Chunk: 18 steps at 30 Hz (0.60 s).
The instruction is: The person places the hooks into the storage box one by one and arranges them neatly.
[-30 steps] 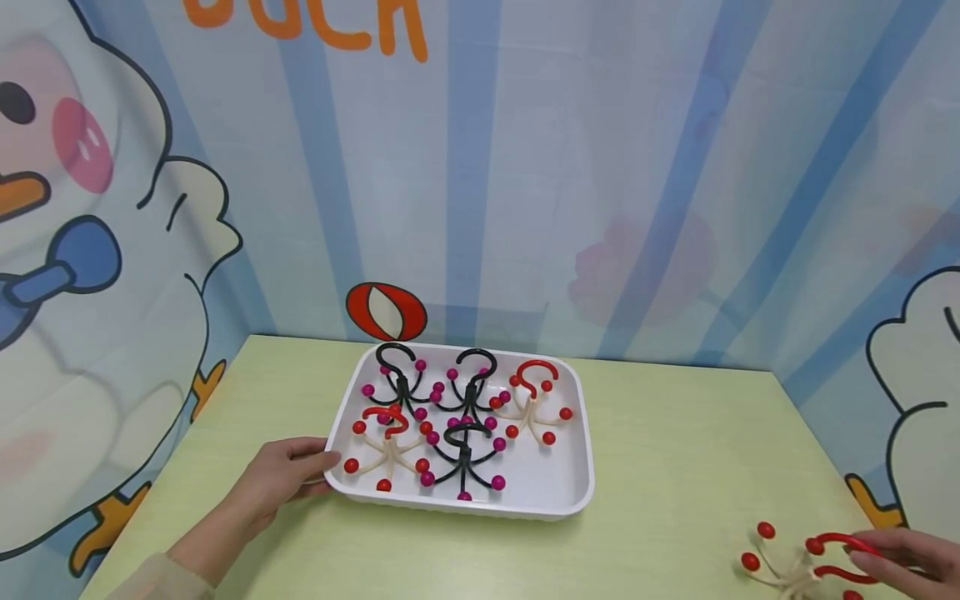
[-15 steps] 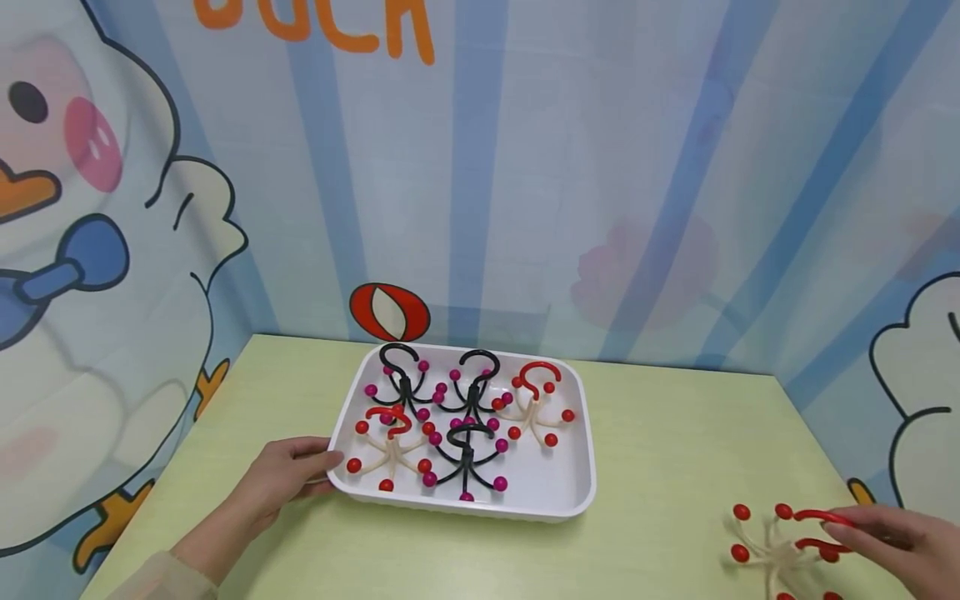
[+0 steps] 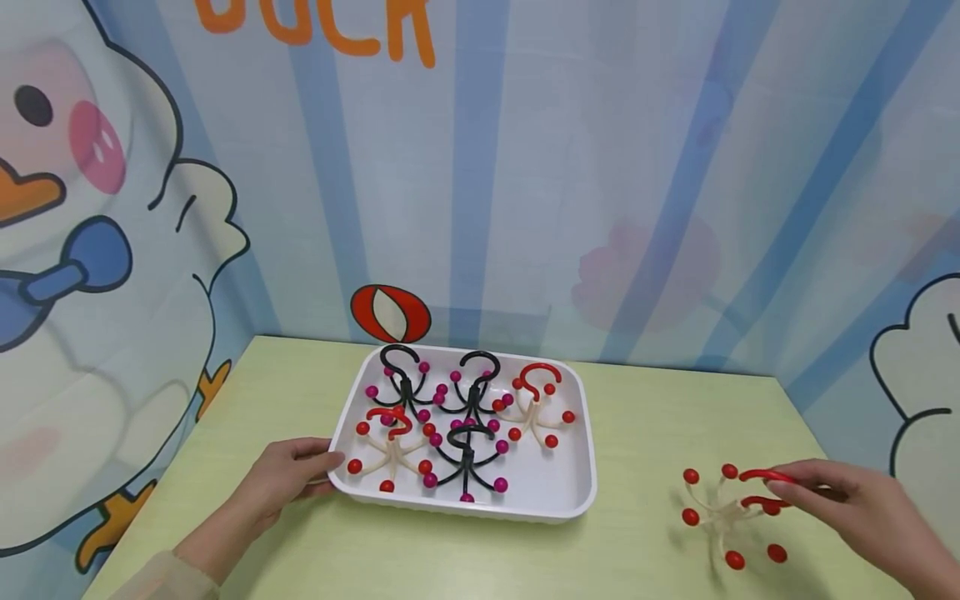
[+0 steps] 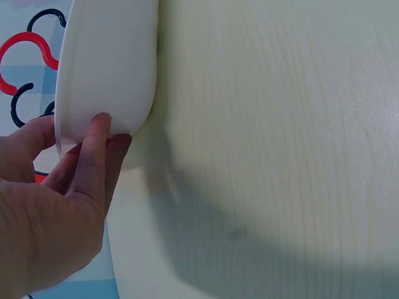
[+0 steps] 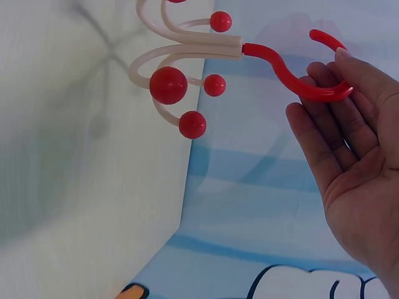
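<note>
My left hand (image 3: 277, 477) grips the near left corner of a white plastic tray (image 3: 551, 490), thumb over the rim and fingers beneath, as the left wrist view shows. In the tray lie three black multi-arm hooks with magenta ball tips, such as the front one (image 3: 468, 460), and two cream ones with red hooks and red balls, one at the left (image 3: 393, 454) and one at the right (image 3: 534, 410). Right of the tray, my right hand (image 3: 855, 504) pinches the curved red end of another cream multi-arm hook (image 5: 215, 47), its arms hanging down above the tabletop.
The pale wood-grain table (image 3: 652, 433) reaches back to a blue striped curtain (image 3: 525, 167) printed with cartoon ducks. The tray stands near the table's back edge. A shadow of the held hook falls on the tabletop in the right wrist view.
My right hand has moved left and away from me, bringing the cream multi-arm hook from the lower right corner closer to the tray. My left hand and the tray stay put.
</note>
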{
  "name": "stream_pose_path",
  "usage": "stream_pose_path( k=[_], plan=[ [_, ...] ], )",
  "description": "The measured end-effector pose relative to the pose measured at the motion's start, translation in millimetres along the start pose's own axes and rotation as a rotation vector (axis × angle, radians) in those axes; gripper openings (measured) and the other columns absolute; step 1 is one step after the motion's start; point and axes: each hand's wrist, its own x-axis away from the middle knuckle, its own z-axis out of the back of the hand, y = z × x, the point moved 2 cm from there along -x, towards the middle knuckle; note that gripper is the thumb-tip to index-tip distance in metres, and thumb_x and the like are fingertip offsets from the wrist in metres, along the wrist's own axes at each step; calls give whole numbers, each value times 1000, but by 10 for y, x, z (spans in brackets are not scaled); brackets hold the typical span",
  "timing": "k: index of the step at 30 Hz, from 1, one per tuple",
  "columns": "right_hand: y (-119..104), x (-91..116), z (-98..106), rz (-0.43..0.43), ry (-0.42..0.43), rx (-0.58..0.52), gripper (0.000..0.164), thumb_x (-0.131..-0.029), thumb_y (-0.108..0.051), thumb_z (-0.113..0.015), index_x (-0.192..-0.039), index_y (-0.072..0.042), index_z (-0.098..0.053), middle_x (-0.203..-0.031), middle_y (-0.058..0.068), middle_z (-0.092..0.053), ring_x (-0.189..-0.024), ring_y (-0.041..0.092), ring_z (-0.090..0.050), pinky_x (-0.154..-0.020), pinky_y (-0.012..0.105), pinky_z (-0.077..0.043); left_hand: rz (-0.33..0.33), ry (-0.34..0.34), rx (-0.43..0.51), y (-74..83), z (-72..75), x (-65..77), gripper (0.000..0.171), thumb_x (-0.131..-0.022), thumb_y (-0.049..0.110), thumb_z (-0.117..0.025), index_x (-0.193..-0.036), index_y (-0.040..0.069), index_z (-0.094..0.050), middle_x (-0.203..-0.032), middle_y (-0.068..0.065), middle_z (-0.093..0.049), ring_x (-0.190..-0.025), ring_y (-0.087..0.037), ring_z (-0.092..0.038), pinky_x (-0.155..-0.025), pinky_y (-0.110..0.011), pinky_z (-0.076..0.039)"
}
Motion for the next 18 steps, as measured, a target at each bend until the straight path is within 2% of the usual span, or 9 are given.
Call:
stream_pose_path(
  k=[8, 12, 18],
  plan=[
    [-349, -138, 17, 72, 53, -100, 33, -88, -45, -66, -107, -19, -72, -99, 2, -70, -76, 2, -63, -59, 23, -52, -11, -8, 1, 2, -2, 13, 54, -89, 25, -71, -132, -3, -53, -122, -21, -60, -84, -19, -67, -76, -33, -60],
    [-505, -205, 36, 108, 54, -150, 31, -89, -45, -65, -107, -21, -72, -97, -2, -71, -78, 6, -63, -60, 23, -51, -8, -6, 3, 5, -2, 15, 54, -89, 24, -71, -132, -2, -53, -122, -21, -60, -84, -19, -67, -76, -33, -60],
    [-798, -295, 22, 166, 81, -211, 27, -88, -44, -67, -105, -24, -72, -94, -4, -71, -73, 11, -60, -55, 25, -47, -21, -14, 5, 12, 6, 19, 56, -88, 26, -71, -132, -4, -52, -121, -21, -61, -83, -19, -67, -76, -34, -60]
  ],
)
